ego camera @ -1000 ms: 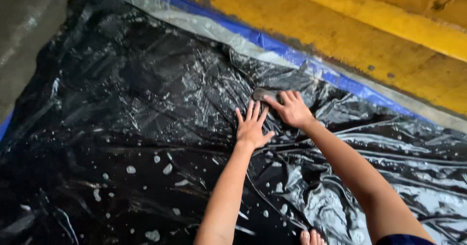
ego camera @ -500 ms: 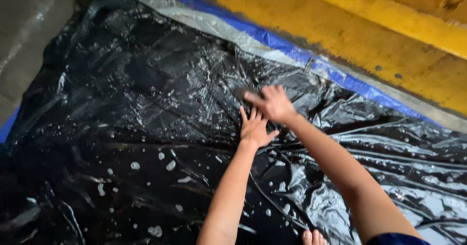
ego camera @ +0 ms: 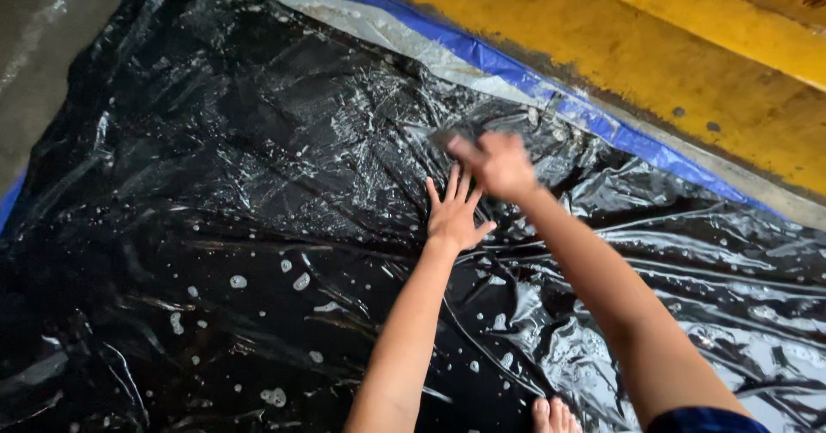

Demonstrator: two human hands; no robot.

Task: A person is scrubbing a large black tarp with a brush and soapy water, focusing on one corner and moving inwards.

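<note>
Right hand (ego camera: 499, 165) higher; left hand (ego camera: 456, 214), one sheet (ego camera: 258, 184)

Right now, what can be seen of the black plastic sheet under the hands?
The black plastic sheet is thin, glossy film, heavily wrinkled, wet-looking, and dotted with pale flecks. It lies spread flat, overlapping a blue tarp edge beside a yellow surface. The left hand presses flat on it with fingers spread; the right hand, blurred, is at its surface just beyond. Toes rest on its near edge.

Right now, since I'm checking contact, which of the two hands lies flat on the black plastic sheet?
The left hand, fingers spread flat on the black plastic sheet; the right hand is blurred, fingers curled.
</note>
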